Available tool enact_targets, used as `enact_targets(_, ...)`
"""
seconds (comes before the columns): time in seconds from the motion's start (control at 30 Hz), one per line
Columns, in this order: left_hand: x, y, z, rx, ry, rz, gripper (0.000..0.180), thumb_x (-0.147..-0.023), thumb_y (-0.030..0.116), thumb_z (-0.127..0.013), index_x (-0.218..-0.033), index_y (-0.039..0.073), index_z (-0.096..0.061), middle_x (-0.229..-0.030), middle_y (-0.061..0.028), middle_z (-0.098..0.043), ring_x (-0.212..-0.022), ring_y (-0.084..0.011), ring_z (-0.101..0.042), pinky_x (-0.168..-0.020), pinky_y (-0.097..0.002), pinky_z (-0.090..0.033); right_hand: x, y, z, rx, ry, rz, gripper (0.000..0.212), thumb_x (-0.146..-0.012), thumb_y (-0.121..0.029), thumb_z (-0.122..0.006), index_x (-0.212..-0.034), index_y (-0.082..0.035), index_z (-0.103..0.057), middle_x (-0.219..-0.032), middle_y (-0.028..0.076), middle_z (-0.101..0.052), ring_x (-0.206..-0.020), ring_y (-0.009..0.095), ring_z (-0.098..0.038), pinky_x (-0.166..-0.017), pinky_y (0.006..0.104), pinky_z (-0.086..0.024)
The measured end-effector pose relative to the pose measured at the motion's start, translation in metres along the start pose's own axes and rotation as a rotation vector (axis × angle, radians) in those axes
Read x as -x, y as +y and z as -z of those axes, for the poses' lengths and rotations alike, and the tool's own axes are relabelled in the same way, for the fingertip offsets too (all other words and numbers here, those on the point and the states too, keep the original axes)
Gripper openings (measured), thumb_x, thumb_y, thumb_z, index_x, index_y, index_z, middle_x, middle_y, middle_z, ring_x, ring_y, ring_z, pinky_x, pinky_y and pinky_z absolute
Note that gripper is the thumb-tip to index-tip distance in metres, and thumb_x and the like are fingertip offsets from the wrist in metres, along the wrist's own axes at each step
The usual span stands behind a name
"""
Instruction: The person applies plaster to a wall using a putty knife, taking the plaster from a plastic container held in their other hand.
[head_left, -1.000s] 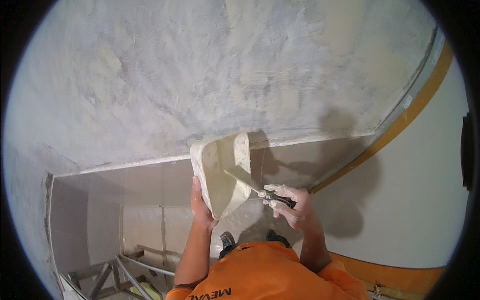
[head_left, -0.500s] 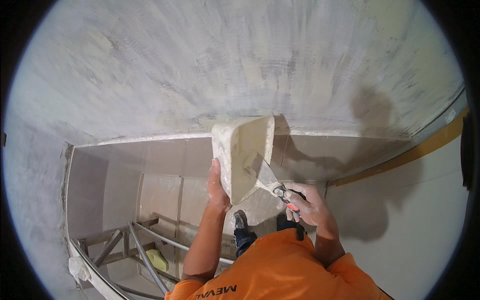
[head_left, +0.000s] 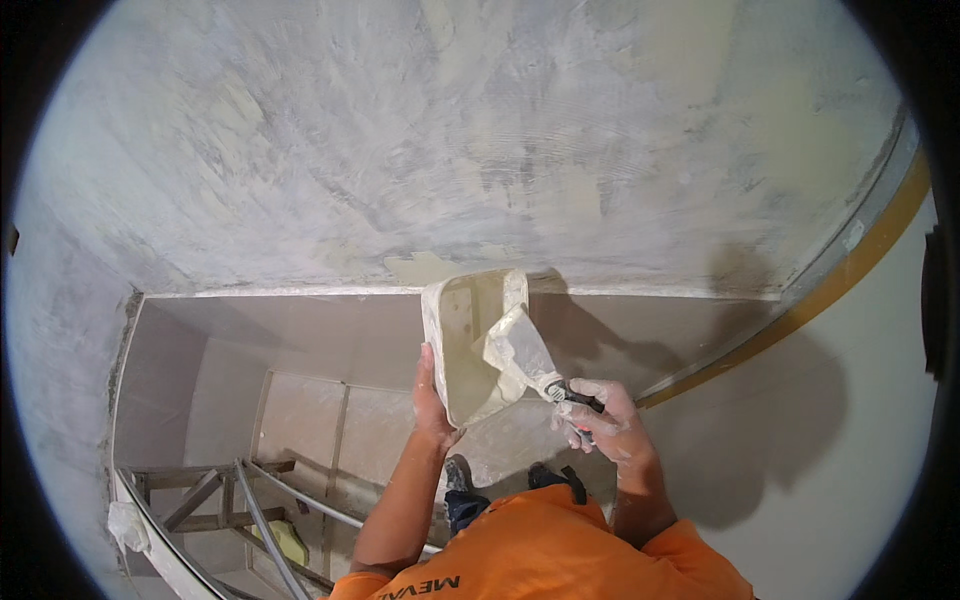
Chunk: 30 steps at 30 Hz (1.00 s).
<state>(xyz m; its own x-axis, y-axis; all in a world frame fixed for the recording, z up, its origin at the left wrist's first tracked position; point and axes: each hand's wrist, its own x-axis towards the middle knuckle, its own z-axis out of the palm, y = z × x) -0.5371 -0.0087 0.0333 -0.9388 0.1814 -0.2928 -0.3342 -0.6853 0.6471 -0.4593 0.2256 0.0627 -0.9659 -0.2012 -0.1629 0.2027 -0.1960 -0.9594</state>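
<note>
A pale plastic tub (head_left: 433, 318), smeared with plaster, tilts with its mouth toward my right side. My left hand (head_left: 432, 405) grips its outer side from the left, thumb up along the wall. In my right hand (head_left: 603, 420), dusted white, is the handle of a putty knife (head_left: 527, 347). The wide metal blade stands at the tub's mouth, with cream-coloured plaster (head_left: 497, 355) along its edge and below it. The tub's far bottom is partly hidden behind the blade.
The wall (head_left: 400, 150) ahead is patchy with grey and cream plaster, above smooth panelling (head_left: 350, 325). A wooden and metal frame (head_left: 225, 500) stands at lower left, with a yellow-green object (head_left: 290, 543) behind it. A yellowish strip (head_left: 800, 310) curves along the right.
The putty knife has come up out of the tub's inside, and plaster now shows on its blade. The tub has dipped slightly lower in view.
</note>
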Motion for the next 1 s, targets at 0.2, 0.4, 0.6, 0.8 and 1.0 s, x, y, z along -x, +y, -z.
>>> enact_targets(0.2, 0.004, -0.014, -0.02, 0.052, -0.132, 0.012, 0.063, -0.102, 0.057, -0.041, -0.143, 0.009, -0.047, -0.136, -0.0105, -0.058, -0.121, -0.0272, -0.06, -0.1, -0.0441, -0.053, 0.022, -0.01, -0.002, -0.022, 0.021, 0.049, 0.015, -0.094, -0.006, -0.061, -0.101, 0.007, -0.063, -0.081, 0.008, -0.066, -0.055, 0.008, -0.051, -0.045, 0.023, -0.038)
enact_targets(0.4, 0.021, -0.029, -0.045, 0.174, -0.198, 0.092, 0.061, -0.102, 0.054, -0.041, -0.143, 0.01, -0.047, -0.135, -0.0093, -0.059, -0.115, -0.0271, -0.065, -0.093, -0.043, -0.058, 0.045, -0.059, 0.015, 0.371, 0.107, 0.429, 0.027, -0.094, -0.013, -0.065, -0.113, 0.007, -0.065, -0.088, 0.005, -0.066, -0.076, 0.008, -0.055, -0.068, 0.0251, -0.045)
enact_targets(0.6, 0.047, -0.011, -0.071, 0.167, -0.303, 0.014, 0.071, -0.099, 0.062, -0.045, -0.147, 0.01, -0.043, -0.14, -0.0123, -0.054, -0.125, -0.0273, -0.059, -0.101, -0.044, -0.052, 0.06, -0.129, 0.016, 0.749, 0.134, 0.636, 0.028, -0.088, -0.013, -0.065, -0.11, 0.004, -0.066, -0.084, 0.011, -0.062, -0.074, 0.019, -0.057, -0.071, 0.0305, -0.047)
enact_targets(0.8, 0.053, 0.015, -0.066, 0.246, -0.599, 0.091, 0.062, -0.1, 0.057, -0.042, -0.136, 0.007, -0.052, -0.113, -0.0122, -0.069, -0.075, -0.0237, -0.074, -0.041, -0.027, -0.058, 0.084, -0.192, -0.023, 1.482, 0.164, 0.894, 0.037, -0.083, -0.02, -0.072, -0.114, -0.001, -0.065, -0.104, 0.014, -0.065, -0.089, 0.034, -0.063, -0.077, 0.0433, -0.05)
enact_targets(1.0, 0.067, 0.052, -0.083, 0.309, -0.57, -0.056, 0.063, -0.104, 0.056, -0.039, -0.143, 0.008, -0.045, -0.134, -0.0119, -0.059, -0.115, -0.0265, -0.065, -0.094, -0.0403, -0.059, 0.077, -0.239, -0.075, 1.899, 0.125, 0.878, 0.037, -0.085, -0.021, -0.071, -0.117, -0.004, -0.066, -0.101, 0.013, -0.065, -0.088, 0.034, -0.065, -0.076, 0.0421, -0.052)
